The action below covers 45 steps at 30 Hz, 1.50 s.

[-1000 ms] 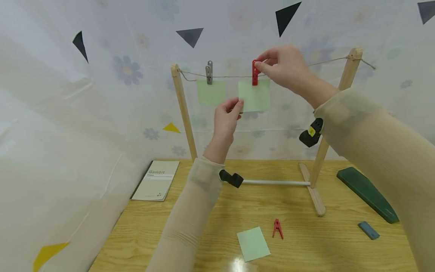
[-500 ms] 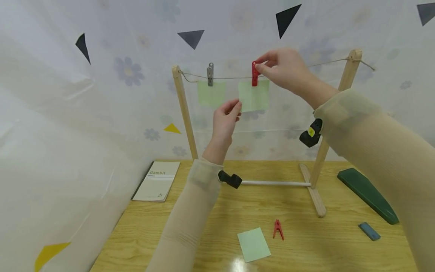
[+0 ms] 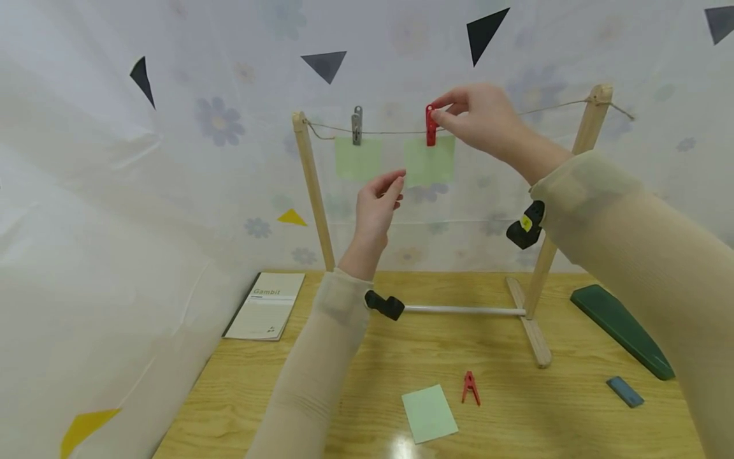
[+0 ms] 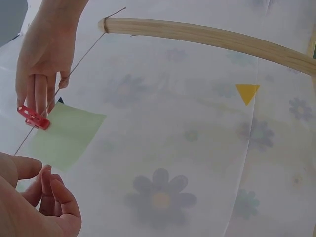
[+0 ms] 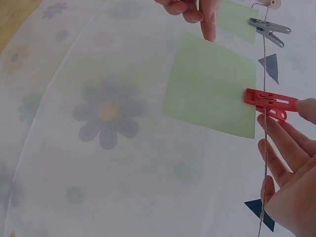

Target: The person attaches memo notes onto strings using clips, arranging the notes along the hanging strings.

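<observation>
My right hand [image 3: 484,118] is at the top of a red clothespin [image 3: 431,125], thumb and forefinger pinching its handles; the thumb shows at one handle in the right wrist view. The clothespin sits over the string [image 5: 265,59] and bites the edge of a green paper sheet [image 5: 212,89], which hangs below. Beside the sheet's lower left corner is my left hand [image 3: 375,207], fingers bent loosely and a gap between them and the paper in the left wrist view. Farther left on the string, a grey clothespin [image 3: 357,126] holds another green sheet [image 3: 358,159].
Wooden posts [image 3: 590,127] carry the string. On the table [image 3: 355,421] lie a green paper sheet [image 3: 430,413], a spread red clothespin [image 3: 470,387], a notebook [image 3: 265,306], a blue-grey block [image 3: 625,391] and a long dark green object [image 3: 622,331].
My left hand has let go of the sheet's corner and drawn slightly down and left. The right hand stays at the red clothespin.
</observation>
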### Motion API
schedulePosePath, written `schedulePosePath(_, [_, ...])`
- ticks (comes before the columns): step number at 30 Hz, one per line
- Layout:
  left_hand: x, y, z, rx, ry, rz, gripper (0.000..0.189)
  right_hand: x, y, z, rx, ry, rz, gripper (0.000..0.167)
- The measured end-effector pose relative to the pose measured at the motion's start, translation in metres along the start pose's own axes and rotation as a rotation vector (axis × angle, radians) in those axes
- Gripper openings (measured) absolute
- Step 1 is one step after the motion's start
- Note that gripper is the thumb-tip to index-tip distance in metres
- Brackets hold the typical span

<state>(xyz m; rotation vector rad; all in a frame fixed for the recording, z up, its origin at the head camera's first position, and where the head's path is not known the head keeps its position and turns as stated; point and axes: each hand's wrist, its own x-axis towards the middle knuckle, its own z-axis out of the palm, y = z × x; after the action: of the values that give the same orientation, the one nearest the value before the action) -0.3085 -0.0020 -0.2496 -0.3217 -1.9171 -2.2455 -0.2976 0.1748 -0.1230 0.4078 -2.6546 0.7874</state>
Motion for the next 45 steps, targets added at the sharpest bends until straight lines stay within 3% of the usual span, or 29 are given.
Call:
schedulePosePath(8, [-0.001,-0.002,-0.004,0.004,0.001,0.004,0.025,-0.001,0.004,-0.004,-0.007,0.007,-0.011,0.049])
schedulePosePath(22, [-0.008,-0.015,-0.023,0.101,-0.032,-0.02,0.027,-0.013,0.018,-0.021,0.098,0.134,-0.013,0.046])
schedulePosePath(26, [-0.012,-0.021,-0.031,0.133,-0.039,-0.035,0.026,-0.024,0.02,-0.022,0.088,0.149,-0.057,0.043])
schedulePosePath(32, [-0.014,-0.028,-0.043,0.151,-0.029,-0.034,0.023,-0.039,0.021,-0.019,-0.012,0.171,-0.156,0.038])
schedulePosePath(37, [-0.02,-0.031,-0.05,0.164,-0.034,-0.049,0.024,-0.052,0.027,-0.015,-0.013,0.168,-0.224,0.034])
schedulePosePath(45, [-0.028,-0.043,-0.059,0.187,-0.022,-0.07,0.025,-0.072,0.043,-0.005,0.004,0.151,-0.233,0.03])
